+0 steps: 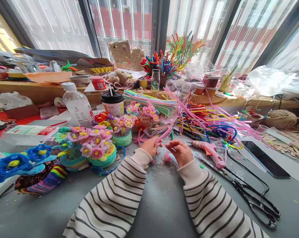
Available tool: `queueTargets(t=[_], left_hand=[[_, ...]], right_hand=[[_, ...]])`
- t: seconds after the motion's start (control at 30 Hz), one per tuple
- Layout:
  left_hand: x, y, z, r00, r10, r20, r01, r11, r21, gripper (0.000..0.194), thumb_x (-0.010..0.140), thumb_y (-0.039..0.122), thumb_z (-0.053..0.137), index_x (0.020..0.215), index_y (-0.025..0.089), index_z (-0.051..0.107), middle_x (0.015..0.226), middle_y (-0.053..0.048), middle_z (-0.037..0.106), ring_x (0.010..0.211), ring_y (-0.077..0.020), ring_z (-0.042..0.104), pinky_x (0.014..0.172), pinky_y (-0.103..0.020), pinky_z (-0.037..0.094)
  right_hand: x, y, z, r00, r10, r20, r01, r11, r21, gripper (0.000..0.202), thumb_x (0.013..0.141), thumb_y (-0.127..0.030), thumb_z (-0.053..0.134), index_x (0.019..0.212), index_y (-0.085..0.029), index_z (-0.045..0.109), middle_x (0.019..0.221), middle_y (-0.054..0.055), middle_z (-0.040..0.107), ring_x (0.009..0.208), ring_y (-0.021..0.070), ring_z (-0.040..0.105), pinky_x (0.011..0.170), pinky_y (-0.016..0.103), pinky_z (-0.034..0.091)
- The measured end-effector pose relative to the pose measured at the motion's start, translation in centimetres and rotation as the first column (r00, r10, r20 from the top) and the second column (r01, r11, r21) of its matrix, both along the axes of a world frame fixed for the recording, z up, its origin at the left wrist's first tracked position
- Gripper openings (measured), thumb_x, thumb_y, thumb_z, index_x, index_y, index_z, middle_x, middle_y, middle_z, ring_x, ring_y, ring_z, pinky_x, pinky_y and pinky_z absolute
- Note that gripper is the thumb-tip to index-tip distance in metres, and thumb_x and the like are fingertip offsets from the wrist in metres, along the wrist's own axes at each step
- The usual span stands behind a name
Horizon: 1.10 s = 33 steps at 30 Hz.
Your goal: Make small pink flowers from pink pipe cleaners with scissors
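Note:
My left hand (150,146) is closed, its fingertips pinching a pink pipe cleaner (165,133) that slants up and to the right. Opposite it, a short gap away, my right hand (181,152) has its fingers loosely curved and apart, with nothing visible in them. A small fuzzy pink piece (167,156) lies on the grey table (161,201) between the two hands. Just beyond my left hand are more bent pink pipe cleaners (139,138). To the left, pink pipe-cleaner flowers (97,140) stand in a coiled yellow and turquoise pot (105,158).
Right of my right hand lie a pink glue gun (211,152), black-handled scissors (254,196) and a phone (265,159). Behind are loose pipe cleaners (204,115), a lidded cup (112,104) and a plastic bottle (77,105). Blue flowers (14,162) stand far left.

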<state>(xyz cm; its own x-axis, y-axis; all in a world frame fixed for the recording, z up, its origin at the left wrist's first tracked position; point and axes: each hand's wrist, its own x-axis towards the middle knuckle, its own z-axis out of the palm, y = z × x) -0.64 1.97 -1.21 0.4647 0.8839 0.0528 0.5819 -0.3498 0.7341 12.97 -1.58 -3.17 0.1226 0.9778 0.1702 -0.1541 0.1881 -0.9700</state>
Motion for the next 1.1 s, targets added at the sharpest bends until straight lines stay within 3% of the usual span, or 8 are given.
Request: queueTargets(t=[0.13, 0.23, 0.37, 0.5, 0.67, 0.8, 0.97, 1.1], left_hand=[[0.2, -0.2, 0.2, 0.996, -0.072, -0.06, 0.074, 0.996, 0.043, 0.019, 0.068, 0.029, 0.044, 0.078, 0.016, 0.053, 0.071, 0.0, 0.059, 0.052, -0.0093, 0.05, 0.056, -0.022, 0.04], [0.1, -0.2, 0.4, 0.997, -0.052, -0.061, 0.056, 0.996, 0.073, 0.018, 0.066, 0.03, 0.048, 0.07, 0.015, 0.056, 0.069, -0.002, 0.06, 0.063, -0.0126, 0.052, 0.06, -0.022, 0.039], [0.0, -0.3, 0.8, 0.998, -0.062, 0.007, 0.062, 0.998, -0.002, 0.019, 0.066, 0.029, 0.049, 0.066, 0.012, 0.058, 0.062, -0.003, 0.061, 0.059, -0.0114, 0.054, 0.058, -0.02, 0.039], [-0.2, -0.2, 1.0, 0.999, -0.047, -0.023, 0.048, 0.999, 0.01, 0.02, 0.065, 0.029, 0.05, 0.061, 0.012, 0.06, 0.061, -0.003, 0.062, 0.058, -0.0114, 0.055, 0.058, -0.02, 0.039], [-0.5, 0.2, 0.8, 0.992, 0.097, -0.081, -0.086, 0.989, 0.124, 0.022, 0.067, 0.029, 0.047, 0.059, 0.015, 0.062, 0.068, -0.003, 0.064, 0.065, -0.0125, 0.056, 0.061, -0.02, 0.038], [-0.6, 0.5, 0.3, 0.982, 0.153, -0.109, -0.138, 0.981, 0.136, 0.025, 0.07, 0.032, 0.042, 0.066, 0.015, 0.061, 0.069, -0.003, 0.064, 0.061, -0.0127, 0.056, 0.059, -0.022, 0.04], [-0.1, 0.3, -0.3, 0.988, 0.155, -0.022, -0.156, 0.979, -0.128, 0.029, 0.075, 0.028, 0.032, 0.098, 0.016, 0.046, 0.074, -0.004, 0.061, 0.044, -0.0086, 0.053, 0.04, -0.019, 0.04], [0.1, 0.3, -0.8, 0.991, 0.116, 0.063, -0.099, 0.97, -0.22, 0.027, 0.076, 0.025, 0.032, 0.099, 0.016, 0.042, 0.073, -0.003, 0.058, 0.053, -0.0089, 0.055, 0.045, -0.019, 0.044]], right_hand=[[0.0, 0.1, 0.3, 0.981, 0.048, -0.19, -0.061, 0.996, -0.064, 0.016, 0.054, -0.006, 0.033, 0.057, -0.018, 0.043, 0.051, -0.001, 0.05, 0.066, 0.016, 0.058, 0.074, 0.034, 0.045], [-0.3, 0.0, 0.4, 0.945, 0.089, -0.315, -0.128, 0.986, -0.103, 0.016, 0.053, -0.006, 0.035, 0.055, -0.018, 0.045, 0.05, -0.001, 0.048, 0.061, 0.0141, 0.057, 0.072, 0.033, 0.045], [-0.2, 0.0, 0.2, 0.951, 0.099, -0.292, -0.141, 0.982, -0.127, 0.012, 0.051, -0.01, 0.039, 0.057, -0.018, 0.046, 0.051, -0.002, 0.05, 0.057, 0.0135, 0.055, 0.07, 0.035, 0.045], [0.6, 0.5, 0.0, 0.991, 0.022, -0.136, -0.036, 0.994, -0.101, 0.011, 0.053, -0.014, 0.04, 0.061, -0.018, 0.047, 0.053, -0.003, 0.051, 0.057, 0.0132, 0.054, 0.068, 0.036, 0.045], [1.4, 1.2, -0.5, 0.976, -0.077, 0.204, 0.083, 0.996, -0.02, 0.025, 0.053, -0.009, 0.037, 0.067, -0.016, 0.056, 0.069, 0.003, 0.058, 0.072, 0.0168, 0.053, 0.077, 0.037, 0.039], [0.9, 1.3, -0.9, 0.794, -0.056, 0.606, 0.015, 0.997, 0.072, 0.037, 0.056, -0.004, 0.036, 0.085, -0.013, 0.058, 0.091, 0.007, 0.059, 0.09, 0.0189, 0.05, 0.085, 0.035, 0.033], [0.6, 0.9, -1.1, 0.676, -0.03, 0.737, -0.032, 0.997, 0.069, 0.039, 0.064, -0.005, 0.034, 0.1, -0.01, 0.051, 0.097, 0.011, 0.057, 0.083, 0.0165, 0.055, 0.079, 0.032, 0.039], [1.2, -0.4, -0.7, 0.568, -0.031, 0.822, -0.067, 0.994, 0.083, 0.035, 0.066, -0.006, 0.034, 0.092, -0.013, 0.056, 0.085, 0.006, 0.062, 0.077, 0.0143, 0.057, 0.073, 0.027, 0.043]])
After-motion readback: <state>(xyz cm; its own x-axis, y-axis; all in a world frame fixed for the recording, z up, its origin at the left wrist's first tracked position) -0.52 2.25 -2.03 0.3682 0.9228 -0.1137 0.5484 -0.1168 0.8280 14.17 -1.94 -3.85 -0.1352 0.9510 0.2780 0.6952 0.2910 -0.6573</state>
